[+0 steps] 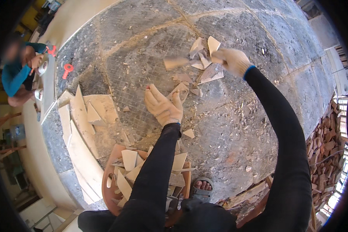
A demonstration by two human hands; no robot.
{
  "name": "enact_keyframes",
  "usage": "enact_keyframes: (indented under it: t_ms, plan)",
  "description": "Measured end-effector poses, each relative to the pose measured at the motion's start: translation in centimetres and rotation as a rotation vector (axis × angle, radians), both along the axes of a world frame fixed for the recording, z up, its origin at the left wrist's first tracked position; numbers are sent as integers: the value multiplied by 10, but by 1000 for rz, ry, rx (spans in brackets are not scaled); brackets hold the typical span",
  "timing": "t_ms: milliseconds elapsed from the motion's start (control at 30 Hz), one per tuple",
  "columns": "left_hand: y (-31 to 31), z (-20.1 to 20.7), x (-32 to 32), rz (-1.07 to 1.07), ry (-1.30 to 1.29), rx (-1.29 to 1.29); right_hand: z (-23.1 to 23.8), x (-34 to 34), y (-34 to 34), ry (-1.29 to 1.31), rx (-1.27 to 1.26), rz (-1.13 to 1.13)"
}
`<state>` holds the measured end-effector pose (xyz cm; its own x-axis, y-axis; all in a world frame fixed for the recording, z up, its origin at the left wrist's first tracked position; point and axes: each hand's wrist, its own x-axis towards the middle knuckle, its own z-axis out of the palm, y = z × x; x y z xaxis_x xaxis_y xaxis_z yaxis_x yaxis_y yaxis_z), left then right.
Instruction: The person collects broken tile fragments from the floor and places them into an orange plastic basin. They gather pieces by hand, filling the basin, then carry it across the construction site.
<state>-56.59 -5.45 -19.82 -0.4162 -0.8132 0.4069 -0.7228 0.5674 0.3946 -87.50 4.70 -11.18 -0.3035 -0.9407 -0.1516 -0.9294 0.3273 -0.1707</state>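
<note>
My left hand (164, 106), in a pale work glove, is low over the rough grey floor with its fingers apart. A beige tile shard (185, 91) lies by its thumb; I see no grip on it. My gloved right hand (234, 62) is farther out, its fingers smeared by motion. A pointed cream tile shard (213, 43) stands against those fingertips; whether they hold it I cannot tell. Several broken tile pieces (209, 74) are heaped below. A blurred tan flat object (175, 62) lies left of the heap. Beneath my left forearm, an orange-brown tub (107, 176) holds many shards.
Large cream tile slabs (81, 145) lean and overlap at the left. A red-handled suction lifter (67, 70) rests beyond them. A co-worker in a teal shirt (17, 77) crouches at the far left. Brick rubble (323, 154) is piled at the right. My sandalled foot (202, 186) is beside the tub.
</note>
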Motion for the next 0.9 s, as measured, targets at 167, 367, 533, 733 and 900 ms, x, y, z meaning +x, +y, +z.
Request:
enact_keyframes:
  t_ms: [167, 367, 533, 733, 900]
  plan:
    - [-2, -7, 1, -36, 10, -29, 17, 27, 78, -79, -63, -10]
    - [-3, -8, -1, -90, 36, -38, 6, 0, 89, 15, -161, -658]
    - [-5, -12, 4, -105, 44, 1, -24, 11, 71, 36, -120, -444]
    - [-7, -20, 6, -60, 149, 109, -15, 64, 80, -29, -88, 16]
    - [-7, -20, 11, -223, 147, 36, 4, 108, 116, -180, -109, -43]
